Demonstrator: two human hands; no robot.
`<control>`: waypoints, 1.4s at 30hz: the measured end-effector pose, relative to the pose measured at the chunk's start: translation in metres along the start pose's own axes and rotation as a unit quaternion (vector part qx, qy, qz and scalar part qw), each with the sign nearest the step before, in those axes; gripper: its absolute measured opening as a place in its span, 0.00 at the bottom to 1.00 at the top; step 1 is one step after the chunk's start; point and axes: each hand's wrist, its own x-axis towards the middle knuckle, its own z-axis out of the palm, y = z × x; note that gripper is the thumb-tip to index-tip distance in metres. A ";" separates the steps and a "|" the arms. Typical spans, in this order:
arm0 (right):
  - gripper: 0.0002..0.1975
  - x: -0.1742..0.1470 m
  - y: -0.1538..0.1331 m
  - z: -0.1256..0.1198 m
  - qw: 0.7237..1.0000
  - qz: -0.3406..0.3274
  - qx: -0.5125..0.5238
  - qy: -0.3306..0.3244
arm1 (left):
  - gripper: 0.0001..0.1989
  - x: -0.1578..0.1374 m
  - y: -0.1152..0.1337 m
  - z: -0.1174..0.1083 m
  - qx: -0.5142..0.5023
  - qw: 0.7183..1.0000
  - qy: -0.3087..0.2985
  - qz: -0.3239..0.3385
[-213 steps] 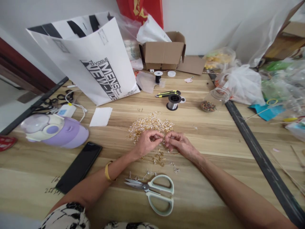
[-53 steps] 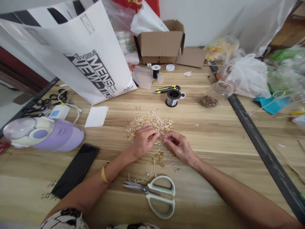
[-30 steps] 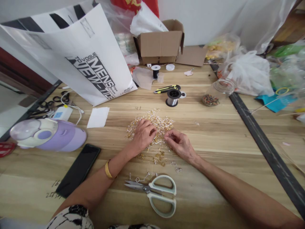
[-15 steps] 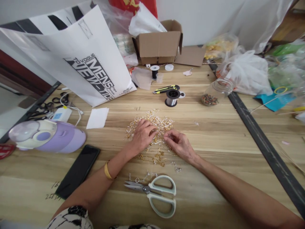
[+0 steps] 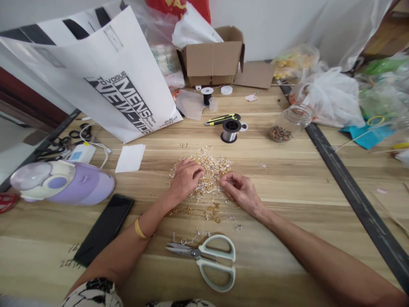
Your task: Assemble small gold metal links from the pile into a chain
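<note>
A loose pile of small gold and silver jewelry pieces (image 5: 209, 168) lies on the wooden table between my hands. My left hand (image 5: 185, 179) rests over its left side, palm down, with fingers curled and thumb meeting the index finger; anything pinched there is hidden. At the pile's right edge, my right hand (image 5: 239, 189) is closed in a pinch, and what it holds is too small to tell. Just below the hands lie gold chains (image 5: 211, 211), a short silver chain (image 5: 235, 223) and a silver chain with a ring (image 5: 188, 238). Scissors (image 5: 204, 258) with pale green handles sit nearest me.
A black phone (image 5: 104, 230) and a purple bottle (image 5: 86, 183) lie left, near white paper (image 5: 130, 158) and a large white bag (image 5: 111, 81). Beyond the pile are a wire spool (image 5: 230, 131), a cutter (image 5: 222, 119), a jar of beads (image 5: 289, 123) and a cardboard box (image 5: 212, 62).
My left hand has shifted left and slightly back from the pile's middle, uncovering more pieces. My right hand stays at the right edge, nearly in place.
</note>
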 end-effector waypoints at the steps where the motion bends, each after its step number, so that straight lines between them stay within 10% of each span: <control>1: 0.11 0.000 0.000 0.000 1.000 0.003 0.004 0.004 | 0.05 0.000 -0.001 -0.001 -0.005 1.000 0.009 -0.005; 21: 0.09 0.000 0.000 -0.001 1.000 -0.007 -0.008 -0.012 | 0.03 0.001 -0.011 -0.018 0.006 0.993 -0.112 0.027; 42: 0.10 -0.001 -0.001 -0.001 1.000 -0.006 -0.027 -0.014 | 0.06 0.003 -0.011 -0.010 -0.074 0.997 -0.024 0.029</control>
